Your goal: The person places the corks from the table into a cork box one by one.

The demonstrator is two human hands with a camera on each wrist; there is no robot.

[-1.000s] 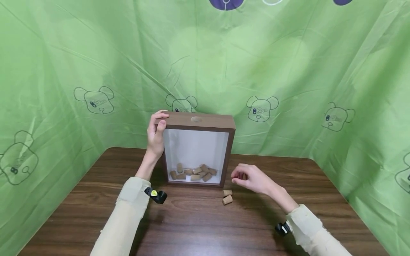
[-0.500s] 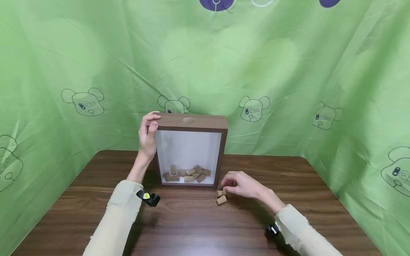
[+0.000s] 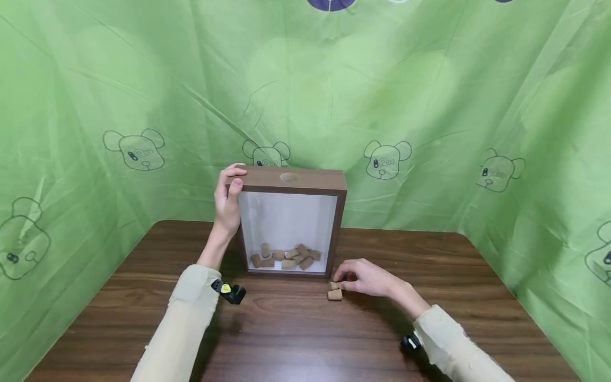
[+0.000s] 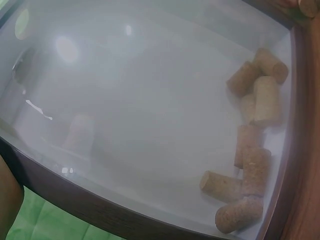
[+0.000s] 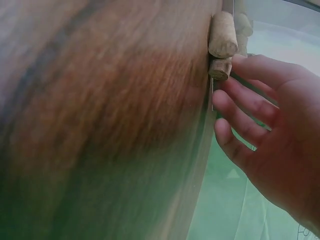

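Observation:
A brown shadow box frame (image 3: 341,228) with a clear front and a round hole in its top stands upright on the table. Several corks (image 4: 257,170) lie along its bottom inside. My left hand (image 3: 226,204) grips the box's upper left corner, thumb at the front edge and fingers over the top. Just right of the box's lower right corner, my right hand (image 3: 367,277) pinches a cork (image 5: 220,69) between thumb and fingers, the cork still low at the table. A second cork (image 3: 335,295) lies right in front of it, nearer to me.
The brown wood-grain table (image 3: 286,339) carries the box and the loose corks. Behind it and at both sides hangs a green curtain (image 3: 429,106) with bear drawings. Black wrist cameras (image 3: 229,293) sit on both sleeves.
My right hand has moved down and left to the two loose corks and closed on the farther one. The nearer cork has turned slightly. My left hand still holds the box.

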